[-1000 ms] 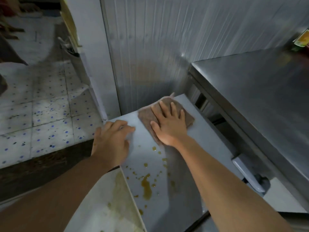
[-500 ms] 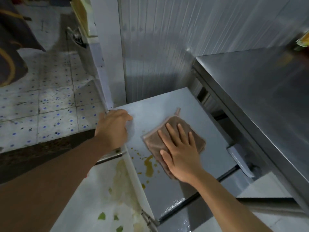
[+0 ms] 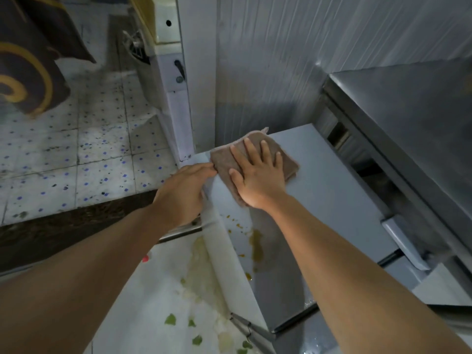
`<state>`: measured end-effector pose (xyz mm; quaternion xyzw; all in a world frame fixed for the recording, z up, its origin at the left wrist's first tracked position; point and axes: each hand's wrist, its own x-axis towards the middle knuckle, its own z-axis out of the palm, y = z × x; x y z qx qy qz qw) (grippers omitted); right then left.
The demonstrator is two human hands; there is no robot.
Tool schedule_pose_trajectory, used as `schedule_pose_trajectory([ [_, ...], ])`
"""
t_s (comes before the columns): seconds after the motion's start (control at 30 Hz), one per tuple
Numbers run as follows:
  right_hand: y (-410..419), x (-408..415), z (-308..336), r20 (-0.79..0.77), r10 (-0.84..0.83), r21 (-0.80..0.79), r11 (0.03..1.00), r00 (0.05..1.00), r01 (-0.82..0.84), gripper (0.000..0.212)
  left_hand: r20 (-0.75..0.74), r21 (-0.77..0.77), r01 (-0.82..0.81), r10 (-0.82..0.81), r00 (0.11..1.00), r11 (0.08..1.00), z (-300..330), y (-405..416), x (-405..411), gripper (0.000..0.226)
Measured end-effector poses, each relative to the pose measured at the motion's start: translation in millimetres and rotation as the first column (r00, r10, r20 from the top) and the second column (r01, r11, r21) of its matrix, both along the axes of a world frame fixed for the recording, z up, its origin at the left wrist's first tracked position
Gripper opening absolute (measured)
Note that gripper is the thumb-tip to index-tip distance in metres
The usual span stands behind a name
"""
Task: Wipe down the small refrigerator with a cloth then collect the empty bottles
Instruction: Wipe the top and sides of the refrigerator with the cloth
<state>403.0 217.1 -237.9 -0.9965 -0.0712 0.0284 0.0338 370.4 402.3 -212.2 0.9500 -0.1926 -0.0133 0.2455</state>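
Note:
The small refrigerator's grey top (image 3: 332, 190) fills the middle of the head view. A brown cloth (image 3: 223, 159) lies flat at its far left corner. My right hand (image 3: 258, 175) presses palm-down on the cloth with fingers spread. My left hand (image 3: 182, 192) rests over the top's left edge, its fingertips touching the cloth's corner. Orange-brown stains (image 3: 256, 245) run down the top nearer to me, beside my right forearm. The fridge's white side (image 3: 166, 290) carries yellowish smears and green bits. No bottles are in view.
A stainless steel counter (image 3: 408, 118) stands close on the right, higher than the fridge. A ribbed metal wall (image 3: 268, 60) rises right behind. A white door frame (image 3: 176, 111) and blue-dotted floor tiles (image 3: 89, 154) lie to the left, with a dark patterned fabric (image 3: 28, 60) at far left.
My right hand slid the cloth toward me onto the stains, then back to the far left corner. My left hand stayed on the left edge.

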Motion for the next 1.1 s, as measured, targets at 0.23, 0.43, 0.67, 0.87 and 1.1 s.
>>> schedule_pose_trajectory([
  [0.23, -16.3, -114.7, 7.7, 0.004, 0.042, 0.067, 0.997, 0.999, -0.043, 0.062, -0.047, 0.06, 0.047, -0.044, 0.998, 0.997, 6.1, 14.2, -5.8, 0.057],
  [0.43, -2.6, -121.0, 9.0, -0.031, -0.033, 0.019, 0.999, 0.999, 0.034, 0.064, -0.059, 0.063, 0.06, -0.056, 0.997, 0.996, 7.9, 20.2, -3.8, 0.059],
  [0.67, 64.7, -18.1, -1.8, 0.006, -0.016, -0.014, 1.0, 1.0, 0.016, 0.066, -0.073, 0.081, -0.129, 0.135, 0.988, 0.988, 13.0, 43.7, 2.3, 0.06],
  [0.87, 79.4, -6.8, 5.7, -0.023, 0.029, -0.013, 0.999, 0.999, -0.029, 0.072, -0.097, 0.123, -0.116, 0.129, 0.987, 0.986, 15.9, 55.5, -4.8, 0.06],
  [1.1, 42.0, -112.6, 9.0, -0.005, 0.102, 0.025, 0.995, 0.995, -0.102, 0.077, -0.101, 0.16, -0.069, 0.086, 0.991, 0.985, 30.1, 36.8, -24.3, 0.058],
])
